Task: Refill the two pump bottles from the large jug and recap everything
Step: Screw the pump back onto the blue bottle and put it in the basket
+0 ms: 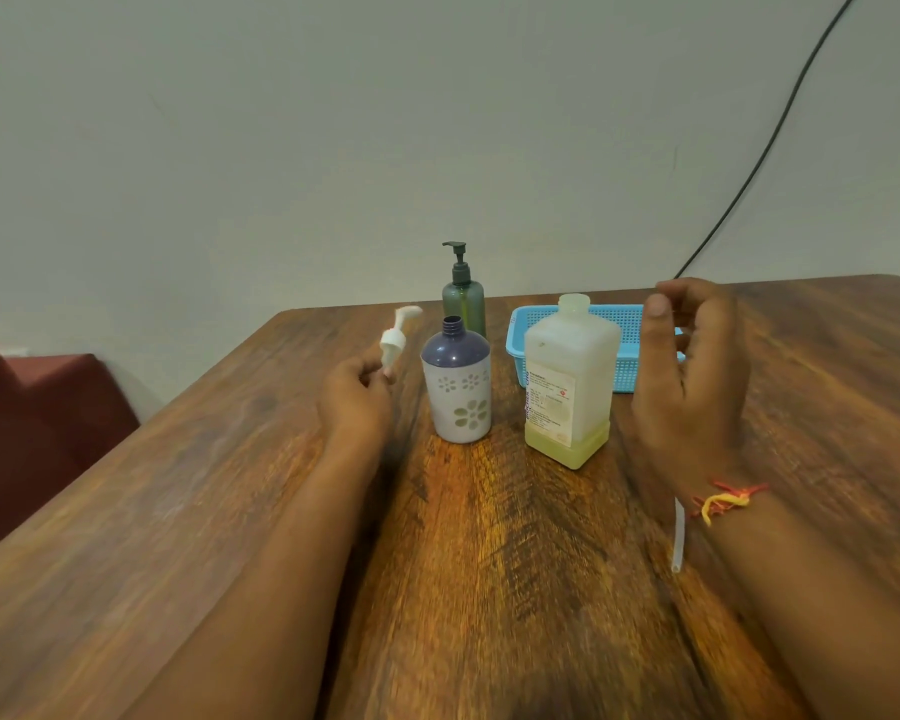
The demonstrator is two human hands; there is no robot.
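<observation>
A purple-and-white flowered pump bottle [457,387] stands uncapped on the table, its neck open. My left hand [357,394] is just left of it and pinches the stem of its white pump head [397,337], held up in the air. Behind it stands a green pump bottle [463,293] with its dark pump on. The large translucent jug [570,379], with a little yellow liquid at the bottom, stands to the right. My right hand [689,376] is raised beside the jug with curled fingers. They seem to pinch a thin clear tube [677,537], whose end shows below my wrist.
A blue plastic basket [627,330] sits behind the jug near the table's far edge. The wooden table [489,563] ends at a pale wall. A dark red seat [37,423] is off the left edge, and a black cable [749,174] runs down the wall.
</observation>
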